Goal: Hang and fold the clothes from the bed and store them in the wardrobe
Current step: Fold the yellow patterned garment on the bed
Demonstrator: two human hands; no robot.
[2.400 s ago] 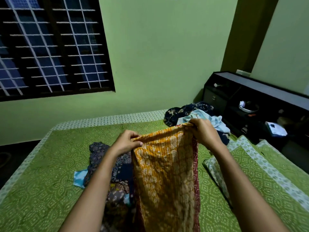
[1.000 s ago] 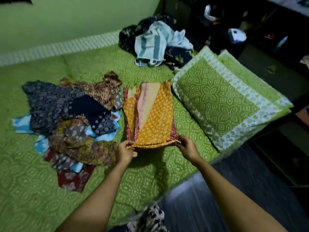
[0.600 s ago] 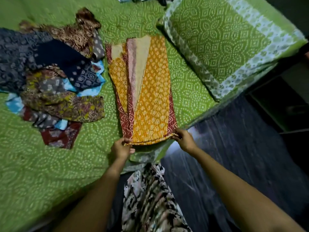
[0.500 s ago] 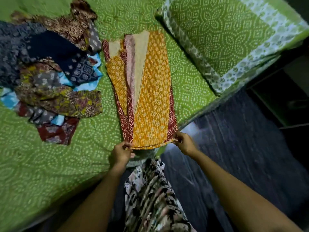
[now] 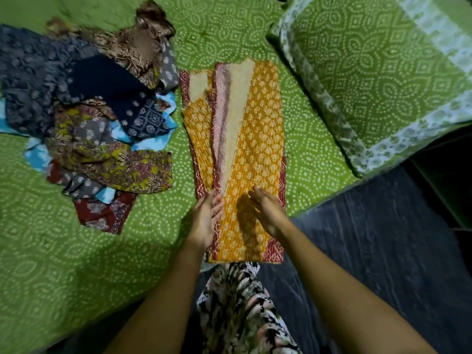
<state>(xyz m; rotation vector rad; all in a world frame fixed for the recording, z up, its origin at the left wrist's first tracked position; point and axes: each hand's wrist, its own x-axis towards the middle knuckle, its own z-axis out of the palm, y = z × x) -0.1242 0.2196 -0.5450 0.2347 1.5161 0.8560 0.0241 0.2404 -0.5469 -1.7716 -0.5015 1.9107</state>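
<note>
Orange printed garment [image 5: 258,139]: folded lengthwise into a long narrow strip. Orange with a pale motif, dark red borders along both long sides.
Position: flat on the bed [image 5: 76,264], long axis running away from the person. It lies between the clothes pile and the pillow, just beside the pile and apart from the pillow.
Near end: reaches past the bed's edge, in front of the person's own clothing.
Far half: a pale inner side and a pink-striped layer show in a tapering strip left of centre.
Left hand [image 5: 207,215]: fingers straight and together, palm down on the garment's left border, towards the near end. Grips nothing.
Right hand [image 5: 268,210]: fingers straight, hand turned edge-on over the garment's right half, its shadow on the cloth just to the left. Cannot tell whether it touches the cloth. Holds nothing.
Clothes pile [image 5: 97,118]: unfolded heap on the bed, left of the garment. Navy, brown, mustard floral, grey and dark red prints, with light blue cloth showing underneath.
Pillow [image 5: 383,72]: green with a white dotted pattern and a pale floral border, at the far right on the bed.
Bed cover: green, white dotted pattern.
Floor [image 5: 383,251]: dark, right of the bed.
Person's clothing [image 5: 240,307]: black, white and pink print, between the two forearms.
</note>
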